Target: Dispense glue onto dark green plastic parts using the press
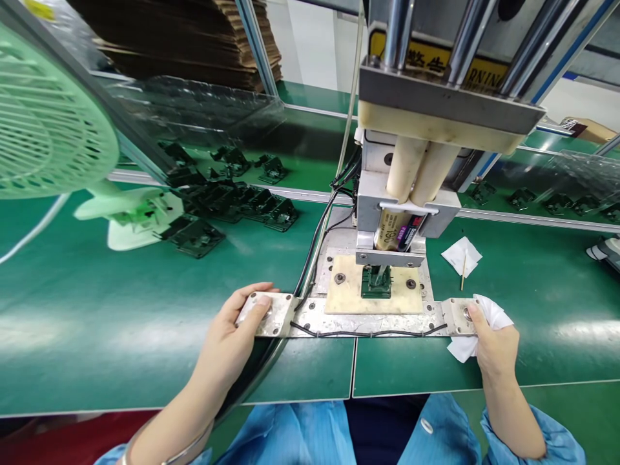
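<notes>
My left hand (223,345) is wrapped round the metal button box (281,316) at the left end of a steel base bar, thumb on its button. At the bar's right end, my right hand (498,354) has its thumb on a second button box (454,316). A crumpled white wipe (493,314) is held under that hand. Between my hands, a dark green part (376,287) sits in a cream fixture plate (339,300). Above it, the press (409,187) holds two labelled cylinders (400,229) beneath two cream rods.
At left stand a green fan (48,123) and several dark green parts (242,200). A folded white wipe (460,258) with a thin stick (463,271) lies right of the press. Black cables (317,239) run along the press's left side. Cardboard sheets (184,39) are stacked behind.
</notes>
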`<state>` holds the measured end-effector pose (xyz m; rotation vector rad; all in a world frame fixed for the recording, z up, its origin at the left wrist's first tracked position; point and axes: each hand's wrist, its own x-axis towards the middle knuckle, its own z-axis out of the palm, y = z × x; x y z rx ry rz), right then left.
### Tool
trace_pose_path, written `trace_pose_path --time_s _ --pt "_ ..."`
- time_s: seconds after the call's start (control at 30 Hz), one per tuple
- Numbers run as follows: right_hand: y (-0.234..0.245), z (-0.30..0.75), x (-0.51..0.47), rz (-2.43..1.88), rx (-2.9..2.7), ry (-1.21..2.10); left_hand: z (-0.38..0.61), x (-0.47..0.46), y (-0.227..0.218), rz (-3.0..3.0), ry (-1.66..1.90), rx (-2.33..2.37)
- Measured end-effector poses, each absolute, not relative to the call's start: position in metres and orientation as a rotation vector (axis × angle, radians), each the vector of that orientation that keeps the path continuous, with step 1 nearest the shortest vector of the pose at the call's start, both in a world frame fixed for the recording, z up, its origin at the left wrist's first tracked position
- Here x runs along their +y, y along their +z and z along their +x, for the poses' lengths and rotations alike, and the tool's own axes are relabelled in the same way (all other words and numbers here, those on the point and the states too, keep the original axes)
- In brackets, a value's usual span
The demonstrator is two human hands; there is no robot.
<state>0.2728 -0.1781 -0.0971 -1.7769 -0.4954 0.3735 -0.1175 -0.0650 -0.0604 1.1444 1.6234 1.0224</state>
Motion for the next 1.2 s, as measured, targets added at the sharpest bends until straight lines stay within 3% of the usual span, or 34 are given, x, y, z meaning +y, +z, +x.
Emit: trace_pose_path --time_s 1.2 --pt "-0.095 0.274 -0.180 -1.831 -0.479 0.393 -0.116 -0.066 -0.059 1.141 1.030 1.614"
